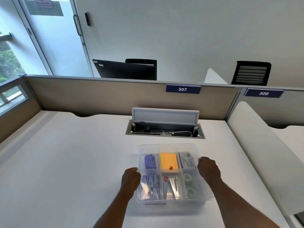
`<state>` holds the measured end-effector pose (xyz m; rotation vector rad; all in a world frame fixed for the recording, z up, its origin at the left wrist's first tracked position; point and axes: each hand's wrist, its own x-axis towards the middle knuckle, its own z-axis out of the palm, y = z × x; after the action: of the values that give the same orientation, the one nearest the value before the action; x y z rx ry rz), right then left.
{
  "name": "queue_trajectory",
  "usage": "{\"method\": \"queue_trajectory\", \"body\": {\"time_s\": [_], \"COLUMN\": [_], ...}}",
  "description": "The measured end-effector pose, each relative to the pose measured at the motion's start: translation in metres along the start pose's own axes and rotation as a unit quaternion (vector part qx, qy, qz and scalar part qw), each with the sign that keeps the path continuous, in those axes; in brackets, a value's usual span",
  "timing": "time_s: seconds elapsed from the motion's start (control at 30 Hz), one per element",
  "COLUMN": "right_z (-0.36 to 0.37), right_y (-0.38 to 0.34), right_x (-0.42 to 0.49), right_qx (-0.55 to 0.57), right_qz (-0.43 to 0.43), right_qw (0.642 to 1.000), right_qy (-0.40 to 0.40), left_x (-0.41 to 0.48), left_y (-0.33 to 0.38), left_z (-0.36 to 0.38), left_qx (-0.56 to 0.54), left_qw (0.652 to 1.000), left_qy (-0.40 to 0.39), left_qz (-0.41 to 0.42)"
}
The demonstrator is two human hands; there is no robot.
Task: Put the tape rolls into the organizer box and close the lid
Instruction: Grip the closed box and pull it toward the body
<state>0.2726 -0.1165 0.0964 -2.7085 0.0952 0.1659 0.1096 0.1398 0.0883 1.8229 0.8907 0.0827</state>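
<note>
A clear plastic organizer box [169,146] sits on the white desk, with a clear lid lying over it. Two clear tape rolls [189,184] lie in its near right compartment, one behind the other. My left hand [130,178] grips the box's left edge. My right hand [208,167] grips its right edge. Other compartments hold a blue sharpener-like item [150,161], a yellow sticky-note pad [168,162], a small printed packet [186,159], staple boxes and metal tools.
An open cable hatch [165,129] with a raised flap lies just behind the box. A beige partition [115,97] with the label 307 closes the desk's far side. A white divider [256,145] bounds the right. Bare desk stretches to the left.
</note>
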Motion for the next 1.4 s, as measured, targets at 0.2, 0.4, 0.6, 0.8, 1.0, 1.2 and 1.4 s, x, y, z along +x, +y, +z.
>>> {"method": "queue_trajectory", "body": {"time_s": [0.2,0.4,0.6,0.8,1.0,1.2,1.4], "right_z": [-0.002,-0.002,0.001,0.009,0.017,0.028,0.029], "right_y": [0.005,0.009,0.017,0.027,0.035,0.043,0.045], "right_x": [-0.003,-0.006,-0.012,-0.016,-0.018,-0.022,-0.024], "right_qx": [-0.003,-0.011,0.008,0.075,0.101,0.121,0.141], "right_qz": [0.017,0.015,0.014,-0.003,-0.015,-0.016,-0.025], "right_qw": [1.0,0.999,0.998,0.996,0.994,0.992,0.987], "right_qy": [-0.018,-0.035,-0.062,-0.058,-0.05,0.007,0.069], "left_x": [-0.007,-0.01,-0.018,-0.023,-0.022,-0.023,-0.025], "left_y": [-0.01,-0.018,-0.021,-0.025,-0.033,-0.039,-0.039], "left_z": [0.007,0.009,0.018,0.031,0.038,0.043,0.045], "left_qx": [0.039,0.043,0.065,0.005,0.02,0.04,0.038], "left_qw": [0.999,0.998,0.996,0.995,0.991,0.988,0.986], "left_qy": [0.011,0.043,0.057,0.095,0.133,0.143,0.153], "left_qz": [0.017,-0.023,-0.009,-0.019,0.02,0.039,0.046]}}
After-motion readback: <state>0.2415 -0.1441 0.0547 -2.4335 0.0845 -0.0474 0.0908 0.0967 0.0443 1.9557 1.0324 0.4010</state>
